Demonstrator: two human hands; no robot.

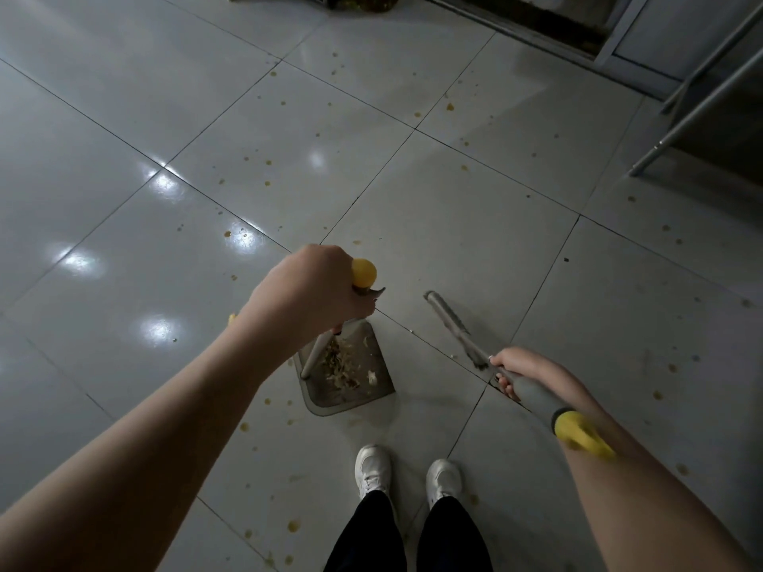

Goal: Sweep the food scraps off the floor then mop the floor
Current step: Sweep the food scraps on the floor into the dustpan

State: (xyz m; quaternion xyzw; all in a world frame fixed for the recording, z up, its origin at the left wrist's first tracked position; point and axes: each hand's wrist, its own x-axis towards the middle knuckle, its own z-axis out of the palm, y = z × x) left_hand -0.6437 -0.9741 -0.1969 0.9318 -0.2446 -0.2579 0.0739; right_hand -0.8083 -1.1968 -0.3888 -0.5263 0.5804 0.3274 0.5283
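Left hand [307, 295] grips grey long-handled dustpan [351, 377] holding scraps; right hand [526, 371] grips grey yellow-capped broom [458, 332]. Tilting risks spillage.

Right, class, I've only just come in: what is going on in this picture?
A person is sweeping a tiled floor. The left hand holds the yellow-tipped handle of an upright dustpan, which already holds a pile of food scraps. The right hand grips a grey broom, its head on the floor just right of the pan. Yellowish spots are still scattered across the tiles, so mopping is not yet done.
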